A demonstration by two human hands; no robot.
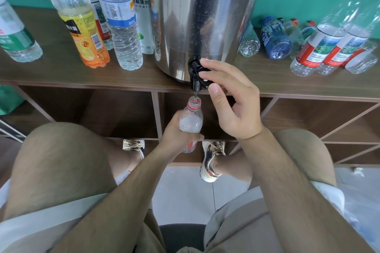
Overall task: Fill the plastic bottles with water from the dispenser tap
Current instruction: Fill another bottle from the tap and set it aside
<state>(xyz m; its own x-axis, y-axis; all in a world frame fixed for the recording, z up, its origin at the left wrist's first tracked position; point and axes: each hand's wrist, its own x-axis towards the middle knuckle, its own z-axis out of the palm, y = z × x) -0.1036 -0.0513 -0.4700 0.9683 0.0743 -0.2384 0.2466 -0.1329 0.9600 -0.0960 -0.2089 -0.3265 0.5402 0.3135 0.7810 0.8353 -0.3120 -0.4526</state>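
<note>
Fingers point(221, 68) of the right hand point(236, 109) curl over the black plastic tap point(198, 76) on the tall stainless-steel dispenser point(195, 16), pinching its lever — a thin stream runs into the small clear plastic bottle with a red neck ring point(191, 123). The left hand point(174, 135) grips this partly filled bottle upright directly under the spout, below the front edge of the brown wooden worktop point(61, 72)

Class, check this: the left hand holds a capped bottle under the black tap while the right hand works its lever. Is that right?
Not quite. The head view shows the bottle uncapped, its open mouth under the black tap with a thin stream running in. The rest stands: the left hand holds it and the right hand works the lever.
</note>
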